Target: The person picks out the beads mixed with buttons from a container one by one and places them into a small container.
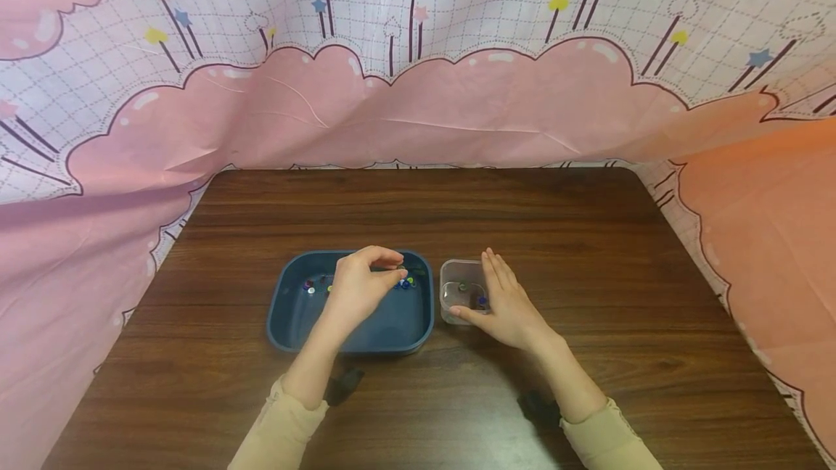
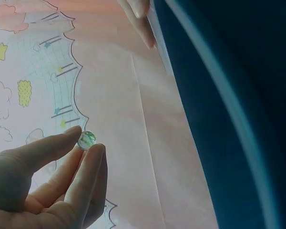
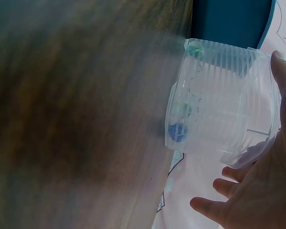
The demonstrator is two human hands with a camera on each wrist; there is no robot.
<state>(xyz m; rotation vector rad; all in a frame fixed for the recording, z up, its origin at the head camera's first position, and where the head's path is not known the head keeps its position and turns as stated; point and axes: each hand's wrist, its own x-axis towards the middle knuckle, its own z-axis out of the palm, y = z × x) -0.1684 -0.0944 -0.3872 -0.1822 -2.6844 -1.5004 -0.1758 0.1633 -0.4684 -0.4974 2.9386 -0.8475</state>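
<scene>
My left hand is raised over the dark blue tray. Between thumb and fingertips it pinches a clear glass marble with green inside. To the right of the tray is a small clear plastic container, with a few marbles, green and blue, at its bottom. My right hand is at the container's right and near sides, fingers straight and thumb spread along the near rim. Several colored marbles lie in the tray, partly hidden by the left hand.
Tray and container stand side by side on a dark wood-grain table. A patterned pink and white cloth hangs behind the table and along its sides.
</scene>
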